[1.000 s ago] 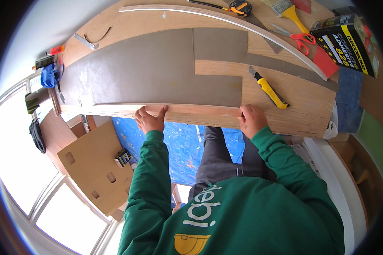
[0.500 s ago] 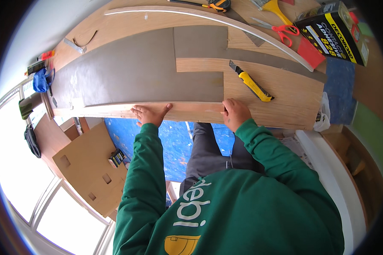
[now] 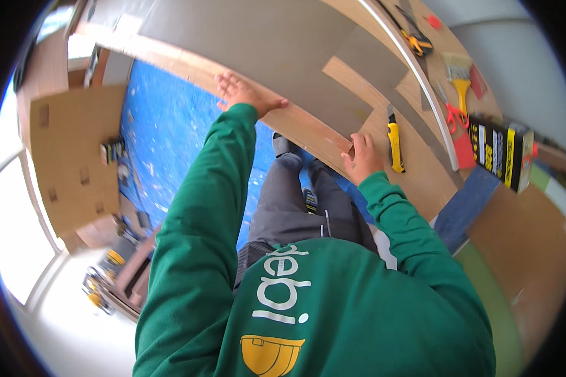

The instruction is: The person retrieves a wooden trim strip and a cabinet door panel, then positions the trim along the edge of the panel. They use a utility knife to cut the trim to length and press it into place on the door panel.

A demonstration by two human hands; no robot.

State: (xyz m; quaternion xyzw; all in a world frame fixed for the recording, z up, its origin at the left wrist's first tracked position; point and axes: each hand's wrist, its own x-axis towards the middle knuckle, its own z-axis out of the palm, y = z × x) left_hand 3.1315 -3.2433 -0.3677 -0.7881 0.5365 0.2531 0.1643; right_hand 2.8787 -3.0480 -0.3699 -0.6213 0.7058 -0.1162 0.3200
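A long, thin wooden strip [image 3: 299, 122] runs along the near edge of a wooden board [image 3: 421, 166] with a grey sheet [image 3: 264, 47] on its top. My left hand [image 3: 248, 94] rests on the strip, fingers outstretched and thumb spread to the right. At the strip's right end, my right hand [image 3: 366, 162] grips it, fingers over the top and thumb at the near side. A yellow utility knife [image 3: 394, 141] with its blade out lies on the board just right of my right hand.
Beyond the knife is a pale curved strip [image 3: 421, 72]. Red-handled scissors [image 3: 457, 117], a paintbrush [image 3: 460, 78], a tape measure [image 3: 419, 44] and a black adhesive can [image 3: 502, 151] lie farther right. Blue sheeting [image 3: 157, 125] covers the floor; a brown panel [image 3: 75, 157] stands left.
The view has turned, so the board now slants down to the right. Both hands remain on the strip at about the same places; the utility knife lies where it was.
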